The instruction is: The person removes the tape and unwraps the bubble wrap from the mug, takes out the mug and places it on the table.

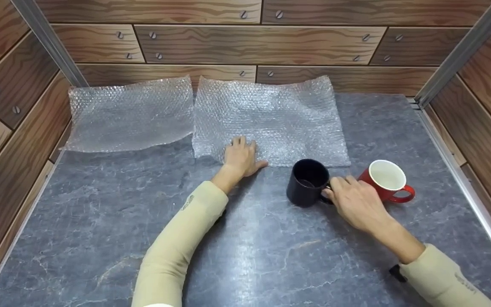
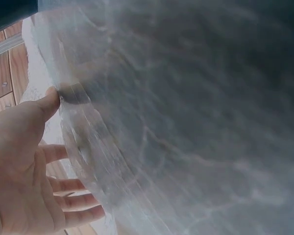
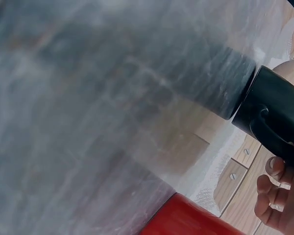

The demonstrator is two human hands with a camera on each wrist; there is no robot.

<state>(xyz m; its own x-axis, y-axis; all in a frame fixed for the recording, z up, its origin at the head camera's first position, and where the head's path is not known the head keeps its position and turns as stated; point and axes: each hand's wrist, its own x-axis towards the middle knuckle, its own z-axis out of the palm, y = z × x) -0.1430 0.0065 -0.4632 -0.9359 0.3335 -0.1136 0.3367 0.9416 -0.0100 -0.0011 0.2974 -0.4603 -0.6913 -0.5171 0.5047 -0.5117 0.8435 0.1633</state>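
My left hand (image 1: 241,157) rests on the near edge of the right bubble wrap sheet (image 1: 271,119), fingers spread and thumb out to the side. In the left wrist view the fingers (image 2: 73,201) look extended, palm toward the camera, beside the sheet's edge. With my right hand (image 1: 356,202) I grip the handle of a black mug (image 1: 307,187). That mug is upright, near the sheet's front right corner, and looks empty inside. Just beyond my right hand stands a red mug (image 1: 386,179) with a white inside, its handle pointing right; the hand partly covers it.
A second bubble wrap sheet (image 1: 130,117) lies at the back left, its right edge against the first. Under everything is a grey marbled tabletop (image 1: 113,213). Wood-patterned panels (image 1: 245,42) and metal rails (image 1: 463,179) enclose the table at the back and sides.
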